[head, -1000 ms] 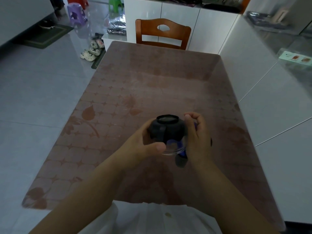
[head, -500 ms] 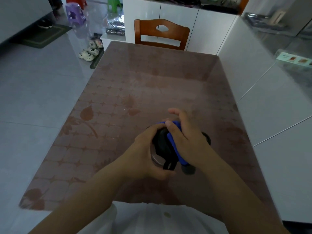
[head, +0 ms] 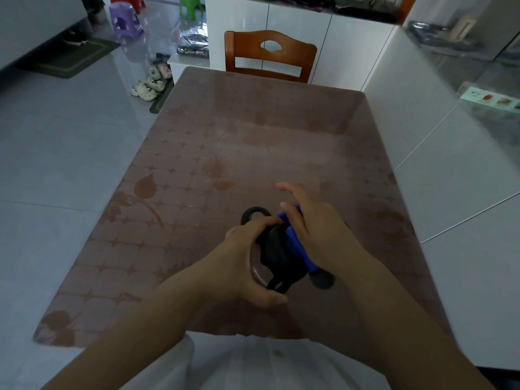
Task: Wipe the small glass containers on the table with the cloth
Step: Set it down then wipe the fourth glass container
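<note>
1. Clasped in left grip (head: 244, 266): small glass container (head: 254, 267), tilted, above bench (head: 253, 150) close to near edge, right of centre.
2. On bench just beyond that grip: black ring (head: 254, 213), nature unclear.
3. Bunched against upper side of small glass container: dark-and-blue cloth (head: 281, 251).
4. Right grip (head: 318, 232) grasping cloth and pressing it down, two fingers lifted clear.
5. Judged mid-wipe on this piece.
6. Next move likely calls for turning small glass container within left grip to expose unwiped glass, with hold kept firm against slipping.
</note>
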